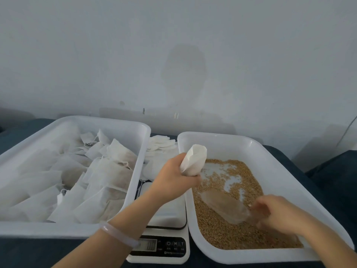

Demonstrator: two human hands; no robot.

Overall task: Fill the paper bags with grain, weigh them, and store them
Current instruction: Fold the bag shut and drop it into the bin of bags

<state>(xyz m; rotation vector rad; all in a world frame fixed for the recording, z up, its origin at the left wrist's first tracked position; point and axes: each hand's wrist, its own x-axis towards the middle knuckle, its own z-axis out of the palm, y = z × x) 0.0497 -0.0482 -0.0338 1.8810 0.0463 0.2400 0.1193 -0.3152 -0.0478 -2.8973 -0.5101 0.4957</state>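
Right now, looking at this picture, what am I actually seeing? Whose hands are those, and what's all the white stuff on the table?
There is no machine here. These are a person's two bare hands, filmed by one camera worn on the head that looks forward and down. The left hand grips an open paper bag over the edge of the right tray. The right hand, somewhat blurred, holds a clear scoop lying in the grain in that tray. The left tray holds a pile of filled bags. Between the trays sits a kitchen scale, with a stack of flat empty bags behind it. Everything rests on a dark table.
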